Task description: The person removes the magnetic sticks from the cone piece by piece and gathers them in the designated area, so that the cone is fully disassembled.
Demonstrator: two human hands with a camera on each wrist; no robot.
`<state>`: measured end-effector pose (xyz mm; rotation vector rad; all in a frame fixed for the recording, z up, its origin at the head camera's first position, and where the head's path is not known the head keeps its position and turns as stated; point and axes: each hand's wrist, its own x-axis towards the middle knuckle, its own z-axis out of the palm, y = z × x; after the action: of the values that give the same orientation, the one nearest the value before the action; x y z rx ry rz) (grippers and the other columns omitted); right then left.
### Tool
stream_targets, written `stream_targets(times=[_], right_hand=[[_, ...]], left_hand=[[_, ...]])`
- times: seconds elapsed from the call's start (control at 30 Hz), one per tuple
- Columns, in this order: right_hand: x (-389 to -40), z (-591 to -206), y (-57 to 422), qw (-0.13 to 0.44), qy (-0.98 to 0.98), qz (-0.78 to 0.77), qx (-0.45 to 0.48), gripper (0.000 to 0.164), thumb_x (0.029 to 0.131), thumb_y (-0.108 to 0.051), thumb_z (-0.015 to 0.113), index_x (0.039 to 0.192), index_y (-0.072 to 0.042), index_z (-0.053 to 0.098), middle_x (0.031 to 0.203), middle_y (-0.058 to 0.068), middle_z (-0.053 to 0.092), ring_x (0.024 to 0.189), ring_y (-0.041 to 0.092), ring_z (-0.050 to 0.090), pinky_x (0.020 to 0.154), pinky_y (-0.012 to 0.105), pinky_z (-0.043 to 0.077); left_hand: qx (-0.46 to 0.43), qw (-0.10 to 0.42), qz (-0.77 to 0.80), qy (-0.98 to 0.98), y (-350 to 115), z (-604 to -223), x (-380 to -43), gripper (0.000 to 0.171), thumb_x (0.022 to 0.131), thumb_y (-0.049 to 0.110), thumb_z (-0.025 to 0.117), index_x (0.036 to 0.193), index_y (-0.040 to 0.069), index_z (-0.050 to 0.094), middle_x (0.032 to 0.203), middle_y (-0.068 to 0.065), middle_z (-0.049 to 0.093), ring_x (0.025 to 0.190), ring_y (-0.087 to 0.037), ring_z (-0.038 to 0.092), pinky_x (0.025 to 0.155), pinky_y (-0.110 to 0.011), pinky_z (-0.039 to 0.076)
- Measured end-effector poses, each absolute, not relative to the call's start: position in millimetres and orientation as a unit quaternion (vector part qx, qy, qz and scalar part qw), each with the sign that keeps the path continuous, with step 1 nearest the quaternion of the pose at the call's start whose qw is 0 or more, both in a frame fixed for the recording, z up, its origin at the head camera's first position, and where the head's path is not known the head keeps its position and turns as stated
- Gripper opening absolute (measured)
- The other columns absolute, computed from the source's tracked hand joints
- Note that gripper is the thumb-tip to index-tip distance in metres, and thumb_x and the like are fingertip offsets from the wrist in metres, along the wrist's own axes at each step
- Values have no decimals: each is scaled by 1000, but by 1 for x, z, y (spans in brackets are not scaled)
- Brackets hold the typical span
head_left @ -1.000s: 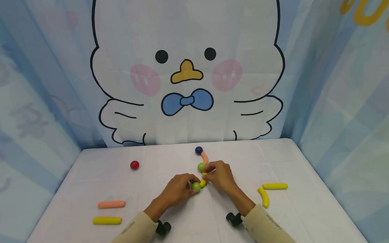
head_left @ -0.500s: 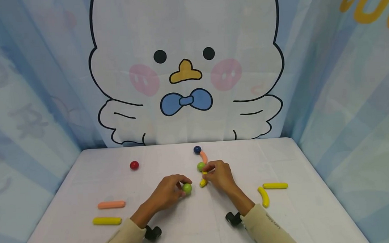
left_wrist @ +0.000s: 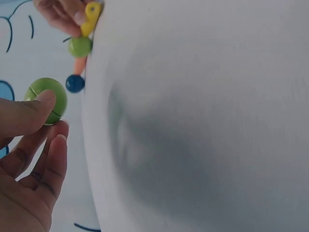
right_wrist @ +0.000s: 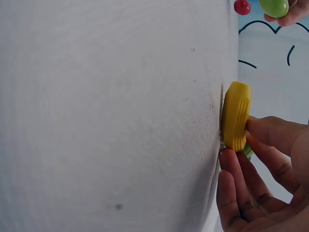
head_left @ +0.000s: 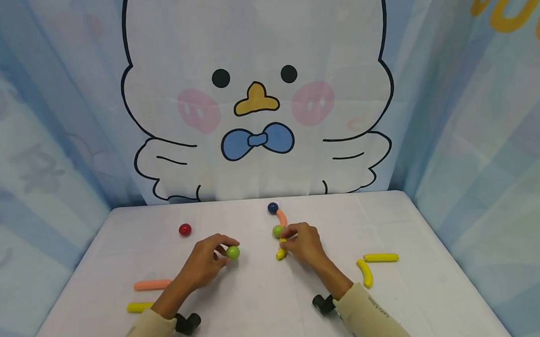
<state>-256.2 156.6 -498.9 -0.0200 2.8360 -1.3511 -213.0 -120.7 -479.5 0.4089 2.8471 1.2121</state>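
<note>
Watching through the head camera, I start at the counter, whose left edge slants down toward me beside a blue-and-white curtain. A yellow stick and an orange stick lie inboard of that edge, their right ends running up behind the left forearm. Farther back, nearer the rear edge, sits a red ball, well apart from them.

Next comes my left grip, parted just enough for a green ball pinched between thumb and fingertips. The left wrist view shows that ball lifted off the surface. To its right I have a stretch of white counter before the chain.

The chain starts with a navy ball just short of the rear edge, then an orange curved piece, a second green ball and a yellow curved piece. My right grip is closed in a pinch on that last piece; its near end pokes out toward me.

Rightmost, past more white surface, a bent yellow stick and a straight yellow stick lie close together, inside the slanting right edge.
</note>
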Motion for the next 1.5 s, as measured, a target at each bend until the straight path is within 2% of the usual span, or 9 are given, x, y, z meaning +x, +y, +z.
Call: stream_targets(times=[0.27,0.53,0.67,0.8,0.9,1.27,1.5], right_hand=[[-256,-498,157,0,905,-426,-3,15,84,-7,88,97,-13,82,100,2,78,81,13,70,73,29,60],[-256,-500,156,1,901,-433,-5,15,84,-7,88,96,-14,82,103,2,78,82,13,70,74,29,60],[-256,-501,156,0,902,-432,-5,15,85,-8,88,96,-14,82,103,2,78,82,12,70,73,28,59],[-256,-501,157,-4,902,-431,-9,14,84,-8,88,95,-15,82,102,2,78,81,11,70,73,28,59],[-256,-501,157,-8,902,-431,-15,15,84,-7,88,95,-14,82,102,2,78,80,11,70,73,27,59],[-255,-500,157,-10,904,-428,-18,15,85,-6,87,97,-13,82,104,3,77,82,12,69,75,28,59],[-254,-500,156,-8,903,-429,-16,14,85,-6,87,97,-13,82,106,3,77,82,12,69,76,29,60]], left_hand=[[111,-7,382,918,-155,-471,-217,44,90,-5,79,127,17,73,126,-3,73,104,-18,67,90,-33,59],[100,-38,364,925,-189,-461,-223,43,89,-5,80,129,12,73,120,-8,74,103,-22,68,84,-26,56],[95,-55,350,930,-205,-458,-229,43,88,-6,80,128,8,73,118,-12,74,103,-26,70,86,-35,59],[71,-48,339,937,-218,-458,-234,43,91,-3,79,131,8,71,126,-17,72,108,-33,70,90,-48,62],[51,-41,330,942,-226,-458,-238,42,93,1,79,133,7,69,130,-21,69,111,-39,68,89,-52,62],[55,-46,304,950,-245,-461,-260,41,90,-4,80,130,2,71,127,-23,71,109,-41,67,88,-51,62],[33,-24,277,960,-252,-463,-274,41,89,-4,81,128,0,69,128,-25,69,108,-41,66,91,-52,61]])
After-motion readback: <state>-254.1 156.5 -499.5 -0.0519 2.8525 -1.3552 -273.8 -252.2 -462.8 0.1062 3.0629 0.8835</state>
